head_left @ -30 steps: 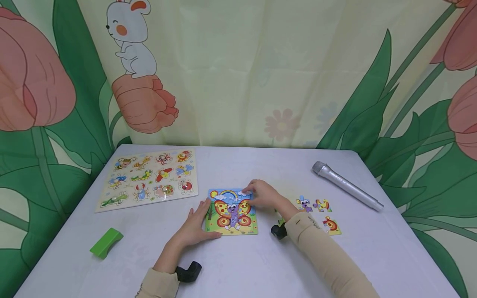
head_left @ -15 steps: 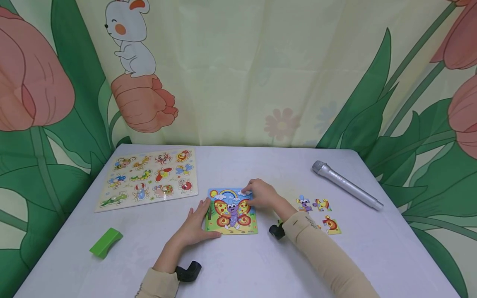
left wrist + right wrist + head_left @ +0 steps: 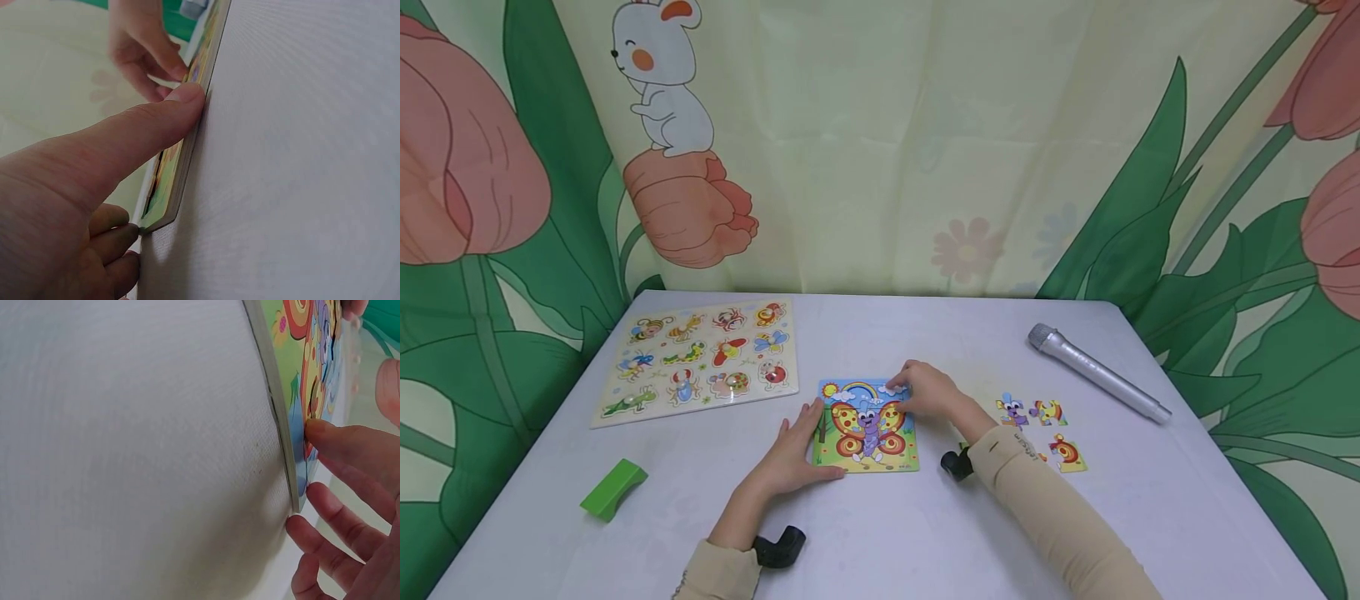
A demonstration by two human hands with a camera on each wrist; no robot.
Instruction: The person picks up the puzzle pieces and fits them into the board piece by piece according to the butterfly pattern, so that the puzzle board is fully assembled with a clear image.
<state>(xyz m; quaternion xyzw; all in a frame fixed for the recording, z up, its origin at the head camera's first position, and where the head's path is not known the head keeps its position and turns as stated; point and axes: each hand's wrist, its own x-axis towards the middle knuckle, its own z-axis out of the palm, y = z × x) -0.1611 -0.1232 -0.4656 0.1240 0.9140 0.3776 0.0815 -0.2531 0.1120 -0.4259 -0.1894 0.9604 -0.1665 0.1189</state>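
A small square jigsaw board (image 3: 880,468) with a purple butterfly, rainbow and sun lies in the middle of the table. My left hand (image 3: 786,458) holds its left side, with fingers along the left edge and the thumb (image 3: 184,95) on the near edge. At the board's upper right, my right hand (image 3: 928,392) pinches at a yellow wing jigsaw piece (image 3: 314,394). The thumb rests on the picture; the index fingertip is mostly hidden behind it. Three loose jigsaw pieces show plainly to the right: a purple-and-blue one (image 3: 1012,411), a yellow-and-purple one (image 3: 1049,412) and a red-and-yellow one (image 3: 1066,454).
A large insect puzzle board (image 3: 700,358) lies at the back left. Nearer on the left is a green arched block (image 3: 614,490). A silver microphone (image 3: 1097,373) lies at the right. My right sleeve (image 3: 1060,517) partly covers other pieces. A printed curtain (image 3: 880,167) hangs behind the table.
My right wrist and sleeve have shifted very slightly left. Both hands keep their places on the butterfly board; the other things stay where they were.
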